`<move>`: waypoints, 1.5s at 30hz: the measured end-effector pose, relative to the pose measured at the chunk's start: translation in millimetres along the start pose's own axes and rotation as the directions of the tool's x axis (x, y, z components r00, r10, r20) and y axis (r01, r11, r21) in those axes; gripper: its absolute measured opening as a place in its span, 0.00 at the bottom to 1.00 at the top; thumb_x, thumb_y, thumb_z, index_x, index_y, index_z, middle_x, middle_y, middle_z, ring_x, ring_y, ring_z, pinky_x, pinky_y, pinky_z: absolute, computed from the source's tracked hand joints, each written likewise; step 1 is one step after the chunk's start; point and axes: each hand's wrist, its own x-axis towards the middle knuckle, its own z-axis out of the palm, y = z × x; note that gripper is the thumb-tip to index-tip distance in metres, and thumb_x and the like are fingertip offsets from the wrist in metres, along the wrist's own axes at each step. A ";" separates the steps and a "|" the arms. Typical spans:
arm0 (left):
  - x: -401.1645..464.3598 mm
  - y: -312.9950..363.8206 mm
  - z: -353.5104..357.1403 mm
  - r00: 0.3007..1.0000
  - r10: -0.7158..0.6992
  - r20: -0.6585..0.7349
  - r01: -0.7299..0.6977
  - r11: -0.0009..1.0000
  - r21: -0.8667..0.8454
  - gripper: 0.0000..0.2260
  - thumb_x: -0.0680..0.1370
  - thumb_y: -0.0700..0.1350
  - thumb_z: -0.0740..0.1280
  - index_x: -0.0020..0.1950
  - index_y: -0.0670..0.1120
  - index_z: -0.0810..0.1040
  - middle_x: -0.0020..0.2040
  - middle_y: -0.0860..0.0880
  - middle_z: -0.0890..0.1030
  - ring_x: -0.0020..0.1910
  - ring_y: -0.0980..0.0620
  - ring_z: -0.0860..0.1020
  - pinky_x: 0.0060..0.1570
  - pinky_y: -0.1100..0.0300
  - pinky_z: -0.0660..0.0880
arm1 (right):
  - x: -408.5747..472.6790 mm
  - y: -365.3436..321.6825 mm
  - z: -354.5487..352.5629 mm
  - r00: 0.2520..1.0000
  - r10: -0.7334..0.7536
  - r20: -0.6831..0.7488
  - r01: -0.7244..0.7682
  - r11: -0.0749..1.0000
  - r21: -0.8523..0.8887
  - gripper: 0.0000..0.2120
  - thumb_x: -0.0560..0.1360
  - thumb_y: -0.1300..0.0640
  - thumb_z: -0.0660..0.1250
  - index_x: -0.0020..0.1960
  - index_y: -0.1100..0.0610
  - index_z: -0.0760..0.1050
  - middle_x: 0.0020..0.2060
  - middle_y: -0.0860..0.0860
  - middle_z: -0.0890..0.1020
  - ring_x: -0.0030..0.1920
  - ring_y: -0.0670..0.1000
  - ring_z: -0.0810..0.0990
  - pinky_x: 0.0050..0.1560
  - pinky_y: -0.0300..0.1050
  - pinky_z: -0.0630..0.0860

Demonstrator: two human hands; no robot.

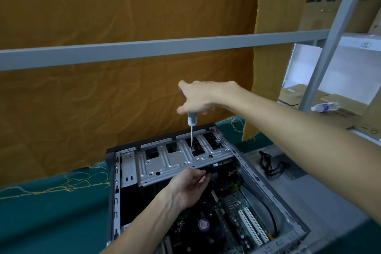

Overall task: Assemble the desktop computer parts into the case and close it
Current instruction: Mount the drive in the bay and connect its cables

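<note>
The open computer case (206, 187) is lying on its side on the green-covered surface (51, 208), filling the frame from 6 o'clock up toward the centre, its silver drive cage (181, 161) sitting at the far end and the motherboard (226, 218) showing below it with white expansion slots at 5 o'clock and a round fan with a purple label near 6 o'clock. The right hand (200, 97) is reaching in from 3 o'clock on an outstretched bare arm, its fingers curling down round the top of a screwdriver (191, 130) that is standing nearly upright, its pale handle under the palm and its thin shaft meeting a screw on the cage's top plate. The left hand (189, 185) is coming up from 7 o'clock, its fingers bending under the near edge of the cage and pinching a dark part there that cannot be made out clearly. A loose black cable (270, 165) is resting on a grey perforated panel (299, 179) at 4 o'clock of the case. A grey metal shelf rail (144, 49) is crossing the view above the hands, with an ochre cloth (103, 6) hanging behind it. At 2 o'clock a cardboard box (329, 2) is bearing black letters reading "SA", the rest hidden by the shelf post; a plastic bottle (324, 107) is lying on boxes at 3 o'clock.
</note>
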 end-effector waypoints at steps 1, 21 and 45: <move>-0.5 0.2 -0.7 1.000 0.003 0.007 -0.003 1.000 0.001 0.06 0.79 0.27 0.62 0.45 0.35 0.75 0.50 0.36 0.78 0.51 0.40 0.80 0.61 0.53 0.76 | -2.1 0.3 -2.4 0.998 -0.003 0.059 0.000 0.998 0.058 0.20 0.77 0.49 0.69 0.61 0.53 0.64 0.45 0.53 0.82 0.34 0.50 0.85 0.27 0.41 0.76; -15.7 1.3 -2.2 0.999 0.026 0.036 -0.023 0.997 -0.074 0.06 0.76 0.35 0.60 0.49 0.36 0.75 0.50 0.35 0.84 0.56 0.37 0.81 0.64 0.48 0.76 | 2.2 1.6 -1.6 1.000 -0.001 0.022 0.002 0.999 -0.033 0.19 0.81 0.43 0.66 0.52 0.61 0.77 0.38 0.56 0.85 0.29 0.51 0.85 0.27 0.42 0.80; -17.0 0.6 -3.7 0.996 0.050 0.070 -0.046 0.997 -0.067 0.08 0.77 0.36 0.59 0.53 0.36 0.75 0.51 0.35 0.84 0.55 0.38 0.81 0.60 0.50 0.78 | -2.1 -11.0 -6.1 0.999 0.012 0.045 -0.009 0.998 -0.065 0.15 0.79 0.46 0.69 0.46 0.59 0.80 0.30 0.52 0.84 0.22 0.48 0.79 0.25 0.39 0.75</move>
